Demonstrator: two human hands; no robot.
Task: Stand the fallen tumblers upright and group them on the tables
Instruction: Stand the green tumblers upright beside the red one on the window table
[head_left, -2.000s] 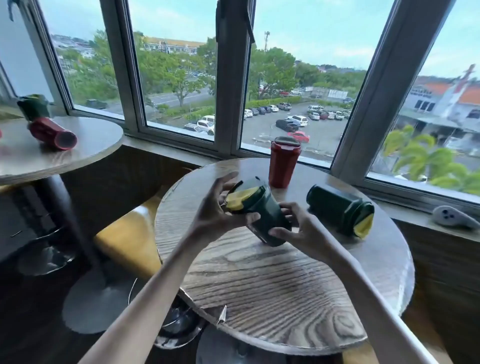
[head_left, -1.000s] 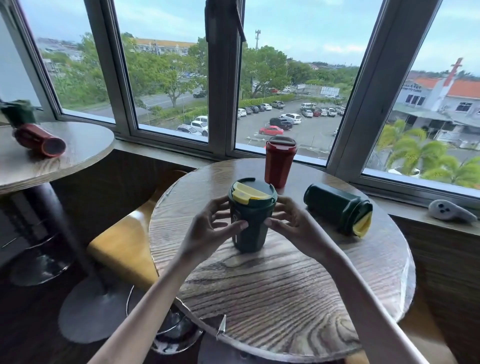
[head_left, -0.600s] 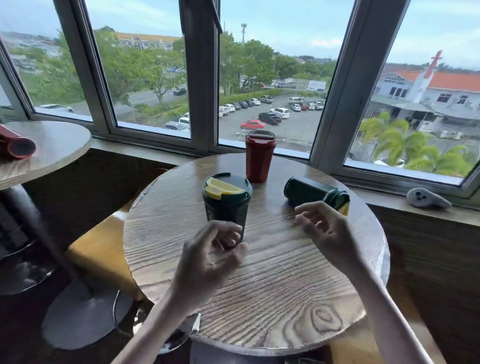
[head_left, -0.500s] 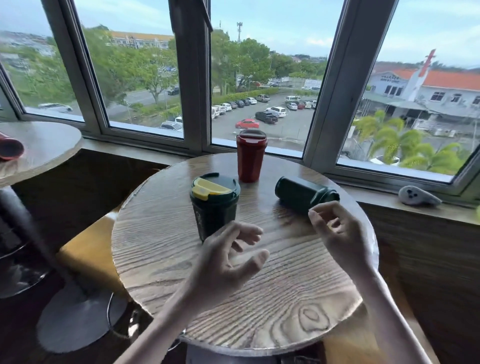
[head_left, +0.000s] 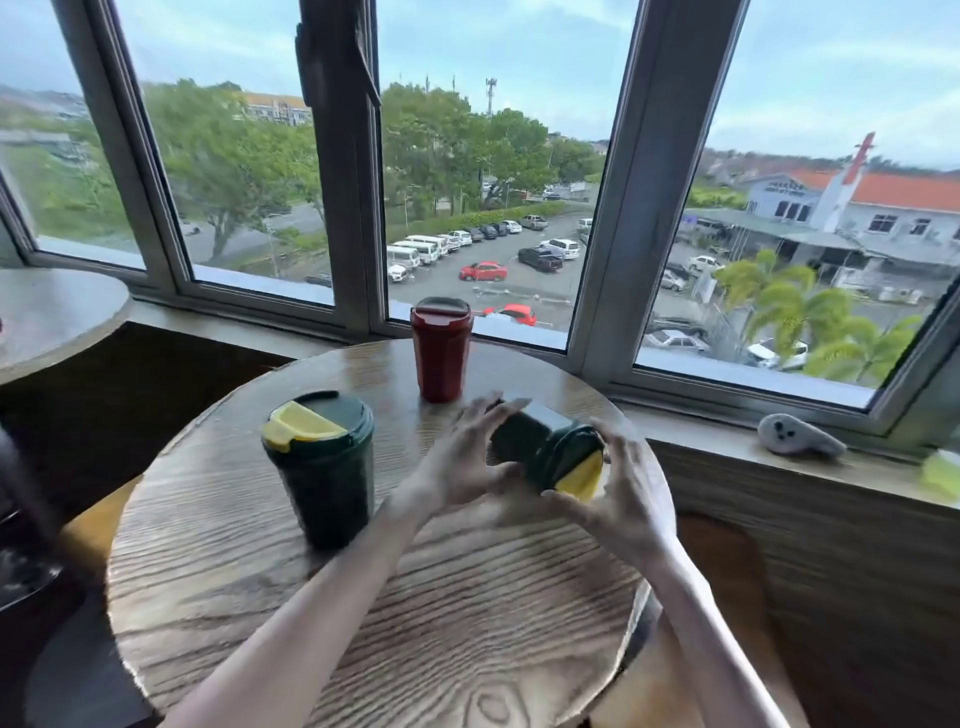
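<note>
On the round wooden table (head_left: 363, 623) a dark green tumbler with a yellow lid flap (head_left: 322, 462) stands upright at the left. A red tumbler (head_left: 441, 348) stands upright at the far edge by the window. A second green tumbler (head_left: 545, 447) lies on its side at the right, its yellow-flapped lid toward me. My left hand (head_left: 462, 467) wraps its base end and my right hand (head_left: 618, 493) cups its lid end, so both hands grip it.
A second round table (head_left: 52, 312) shows at the far left edge. A grey pebble-shaped object (head_left: 797, 435) lies on the wooden window sill at the right. Window frames rise directly behind the table. A yellow seat sits below the table at the left.
Both hands let go of the now upright green tumbler, moved right and closed around the fallen green tumbler. The view also swung right, so the left table's tumblers dropped out of sight.
</note>
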